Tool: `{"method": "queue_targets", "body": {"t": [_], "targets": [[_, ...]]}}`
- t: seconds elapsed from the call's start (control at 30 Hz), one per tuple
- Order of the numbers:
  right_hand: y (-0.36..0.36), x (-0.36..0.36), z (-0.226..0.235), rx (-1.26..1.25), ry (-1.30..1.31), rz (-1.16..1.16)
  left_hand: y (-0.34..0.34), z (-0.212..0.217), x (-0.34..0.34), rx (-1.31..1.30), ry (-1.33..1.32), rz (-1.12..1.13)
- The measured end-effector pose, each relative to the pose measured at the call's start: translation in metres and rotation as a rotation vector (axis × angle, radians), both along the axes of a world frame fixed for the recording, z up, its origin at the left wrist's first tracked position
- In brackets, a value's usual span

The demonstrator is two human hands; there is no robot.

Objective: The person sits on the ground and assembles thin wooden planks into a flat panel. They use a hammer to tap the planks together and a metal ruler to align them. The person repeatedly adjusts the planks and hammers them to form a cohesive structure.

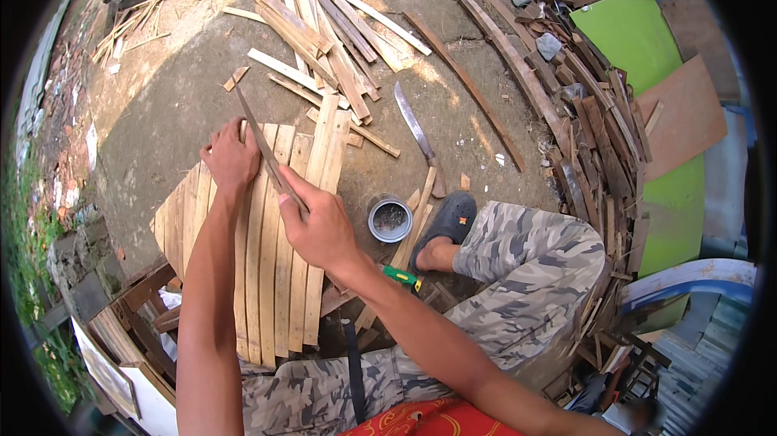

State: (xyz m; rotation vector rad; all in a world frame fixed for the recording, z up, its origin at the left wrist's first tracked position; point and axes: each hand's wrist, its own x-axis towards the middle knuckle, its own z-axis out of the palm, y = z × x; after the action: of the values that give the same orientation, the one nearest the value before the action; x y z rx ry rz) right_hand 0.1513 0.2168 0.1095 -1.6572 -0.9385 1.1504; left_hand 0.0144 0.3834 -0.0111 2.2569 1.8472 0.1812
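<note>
Wooden slats lie side by side in a panel before me, their ends uneven. My left hand is closed over the far end of the slats, fingers curled round it. Closed in my right hand is a long narrow grey blade, seen almost edge-on. It slants across the slats, its tip pointing away just right of my left hand; whether it touches the wood I cannot tell. Right of the panel stand a can of nails and a green and yellow handle. A machete lies farther off.
Loose wood strips lie piled beyond the panel. Long boards and stacked scrap wood line the right side, near green sheets. My clog-shod foot rests beside the can. Blocks and greenery border the left.
</note>
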Motion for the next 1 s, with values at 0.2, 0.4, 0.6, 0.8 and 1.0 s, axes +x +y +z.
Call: {"method": "queue_targets", "body": {"t": [0.2, 0.4, 0.6, 0.8, 1.0], "targets": [[0.002, -0.002, 0.0, -0.048, 0.015, -0.006, -0.002, 0.0, 0.0, 0.038, -0.005, -0.014], [0.019, 0.005, 0.005, 0.058, -0.007, -0.049, -0.002, 0.003, 0.002, 0.001, -0.011, -0.007], [0.012, -0.004, 0.022, -0.017, -0.04, -0.002, -0.004, 0.005, 0.001, 0.032, -0.025, -0.013], [-0.006, -0.002, -0.056, 0.001, -0.037, -0.015, -0.015, -0.001, 0.003, 0.163, -0.009, 0.013], [0.028, 0.002, -0.109, 0.063, 0.066, 0.064, -0.048, -0.002, -0.007, 0.141, 0.03, -0.159]]}}
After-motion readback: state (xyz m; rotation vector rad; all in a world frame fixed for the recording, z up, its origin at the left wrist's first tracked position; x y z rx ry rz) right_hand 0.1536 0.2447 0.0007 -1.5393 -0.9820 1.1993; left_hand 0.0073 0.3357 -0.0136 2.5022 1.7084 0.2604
